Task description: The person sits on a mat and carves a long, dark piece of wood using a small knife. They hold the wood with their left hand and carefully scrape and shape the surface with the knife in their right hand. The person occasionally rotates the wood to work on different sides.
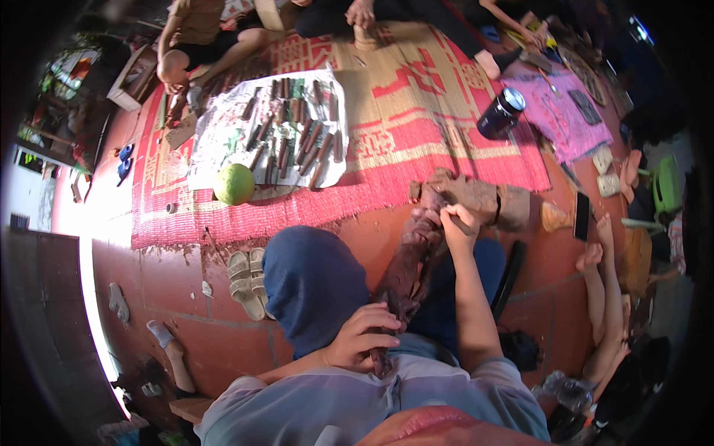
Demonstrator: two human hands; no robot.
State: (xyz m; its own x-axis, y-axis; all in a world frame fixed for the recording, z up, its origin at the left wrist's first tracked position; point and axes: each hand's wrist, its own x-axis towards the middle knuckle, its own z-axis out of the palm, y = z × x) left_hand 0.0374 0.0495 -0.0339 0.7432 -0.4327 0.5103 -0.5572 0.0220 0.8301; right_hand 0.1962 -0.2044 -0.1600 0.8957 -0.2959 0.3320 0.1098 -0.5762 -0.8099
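A long, dark reddish-brown wood carving [405, 260] slants across my lap, its far end against a wooden block [476, 201] on the floor. My left hand [364, 338] is wrapped around the carving's near end, close to my chest. Up at the far end, my right hand [461, 227] is closed, with its fingers pinched against the carved surface. A thin, dark thing seems to stick out of that fist, too small to name. My knee in blue cloth [312, 290] is bent at the left of the carving.
A red and tan mat [387, 149] lies ahead, bearing a white sheet [216, 149] with several dark brown rods, a green round fruit [234, 184] and a dark tumbler [500, 114]. Sandals [248, 282] lie left. Other people sit around; one person's hand [361, 13] rests on a wooden piece.
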